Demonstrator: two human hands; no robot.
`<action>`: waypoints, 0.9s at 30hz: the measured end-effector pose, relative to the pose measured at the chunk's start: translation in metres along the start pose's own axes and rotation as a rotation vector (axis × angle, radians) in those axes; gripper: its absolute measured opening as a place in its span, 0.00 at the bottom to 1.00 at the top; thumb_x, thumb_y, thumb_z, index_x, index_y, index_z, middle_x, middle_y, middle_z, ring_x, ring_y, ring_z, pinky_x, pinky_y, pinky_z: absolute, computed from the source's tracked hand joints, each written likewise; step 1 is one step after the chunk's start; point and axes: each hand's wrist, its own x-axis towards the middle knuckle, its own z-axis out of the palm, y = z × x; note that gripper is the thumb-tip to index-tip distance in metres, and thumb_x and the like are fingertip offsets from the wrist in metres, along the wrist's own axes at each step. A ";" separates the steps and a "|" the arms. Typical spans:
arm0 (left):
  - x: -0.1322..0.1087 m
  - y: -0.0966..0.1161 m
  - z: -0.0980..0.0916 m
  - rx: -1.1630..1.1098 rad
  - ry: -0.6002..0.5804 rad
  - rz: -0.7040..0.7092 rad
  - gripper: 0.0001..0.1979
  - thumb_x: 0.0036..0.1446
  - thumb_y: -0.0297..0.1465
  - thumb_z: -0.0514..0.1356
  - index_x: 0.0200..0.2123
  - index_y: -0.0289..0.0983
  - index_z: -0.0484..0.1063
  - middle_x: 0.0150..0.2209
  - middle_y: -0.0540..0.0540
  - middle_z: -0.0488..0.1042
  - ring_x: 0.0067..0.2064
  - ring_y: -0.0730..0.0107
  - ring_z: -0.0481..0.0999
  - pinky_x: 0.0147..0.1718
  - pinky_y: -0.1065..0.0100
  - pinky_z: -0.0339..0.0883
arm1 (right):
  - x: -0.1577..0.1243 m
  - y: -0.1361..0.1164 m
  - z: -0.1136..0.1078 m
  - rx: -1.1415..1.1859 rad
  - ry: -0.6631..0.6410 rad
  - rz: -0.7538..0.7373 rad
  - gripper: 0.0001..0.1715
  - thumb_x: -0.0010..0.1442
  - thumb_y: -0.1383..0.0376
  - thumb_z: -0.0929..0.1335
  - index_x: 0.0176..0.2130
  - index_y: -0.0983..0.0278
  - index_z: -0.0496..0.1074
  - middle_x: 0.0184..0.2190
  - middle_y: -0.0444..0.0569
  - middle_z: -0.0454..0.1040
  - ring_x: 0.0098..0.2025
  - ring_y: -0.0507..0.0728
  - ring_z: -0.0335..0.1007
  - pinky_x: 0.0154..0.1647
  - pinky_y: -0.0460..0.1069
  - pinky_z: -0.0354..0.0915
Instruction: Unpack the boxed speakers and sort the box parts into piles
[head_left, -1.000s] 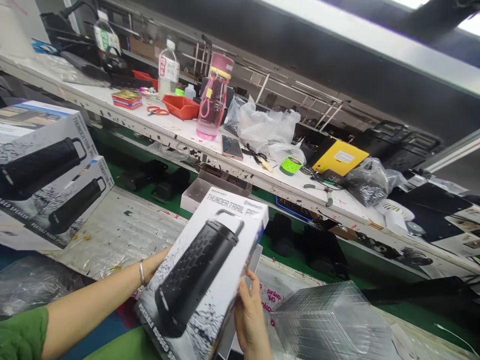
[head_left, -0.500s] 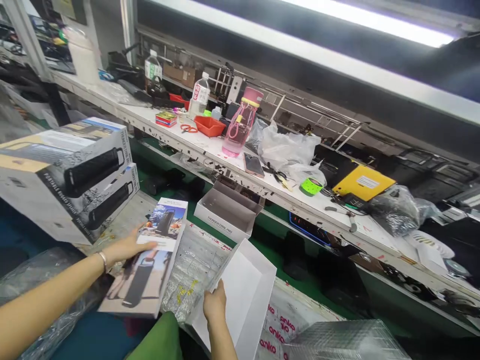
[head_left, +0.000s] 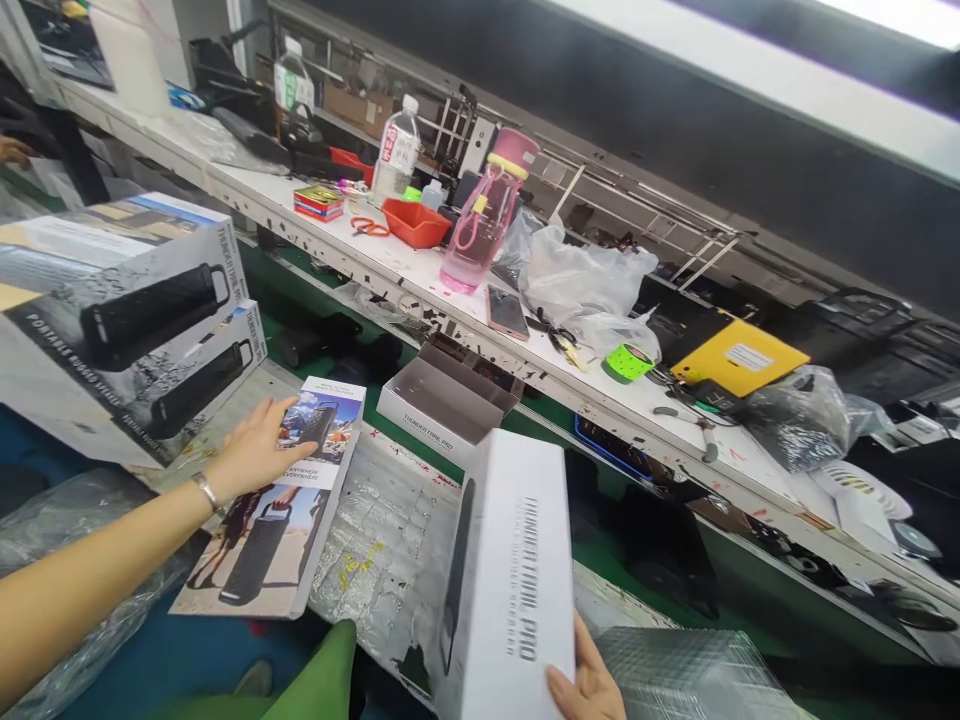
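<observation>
My left hand (head_left: 259, 445) lies over a speaker box (head_left: 259, 550) printed with outdoor photos, its fingers and thumb spread on the upper part. This box leans on the near edge of the bench. In my right hand (head_left: 589, 680) is a white box lid (head_left: 525, 560) with grey lettering down its side, gripped at the lower end and tilted. Only the thumb and part of the fingers show there. Just beyond, an open grey box part (head_left: 442, 420) sits with its lettered side facing me.
Stacked printed speaker boxes (head_left: 142, 330) stand at the left. Clear plastic-wrapped packs (head_left: 697, 670) lie at lower right. A raised white shelf (head_left: 420, 285) crosses behind, bearing a pink bottle (head_left: 484, 215), a red tray (head_left: 415, 222), a phone (head_left: 507, 312) and green tape (head_left: 628, 362).
My right hand has turned the white lid over, so its printed outside shows instead of its hollow inside. My left hand has shifted slightly up, its fingers spreading on the photo-printed box.
</observation>
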 end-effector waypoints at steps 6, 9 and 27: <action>-0.013 0.082 0.012 -0.122 0.058 0.303 0.37 0.55 0.51 0.53 0.63 0.38 0.53 0.66 0.41 0.54 0.63 0.45 0.58 0.56 0.53 0.62 | 0.023 -0.002 0.037 -0.701 -0.248 -0.163 0.23 0.55 0.65 0.68 0.51 0.62 0.73 0.49 0.55 0.76 0.53 0.66 0.69 0.59 0.62 0.60; -0.038 0.134 0.048 -0.263 -0.198 0.447 0.40 0.52 0.52 0.56 0.63 0.41 0.54 0.61 0.43 0.63 0.56 0.48 0.68 0.52 0.56 0.66 | 0.025 0.022 0.017 -0.805 -0.006 -0.239 0.22 0.53 0.66 0.69 0.49 0.61 0.74 0.41 0.53 0.79 0.48 0.66 0.72 0.56 0.62 0.62; -0.204 0.476 0.229 0.011 -1.005 1.719 0.10 0.56 0.35 0.62 0.25 0.41 0.78 0.25 0.51 0.79 0.29 0.70 0.73 0.49 0.56 0.50 | -0.032 0.007 -0.149 -0.130 1.142 -0.368 0.53 0.46 0.44 0.70 0.60 0.61 0.48 0.63 0.64 0.52 0.62 0.69 0.52 0.62 0.65 0.50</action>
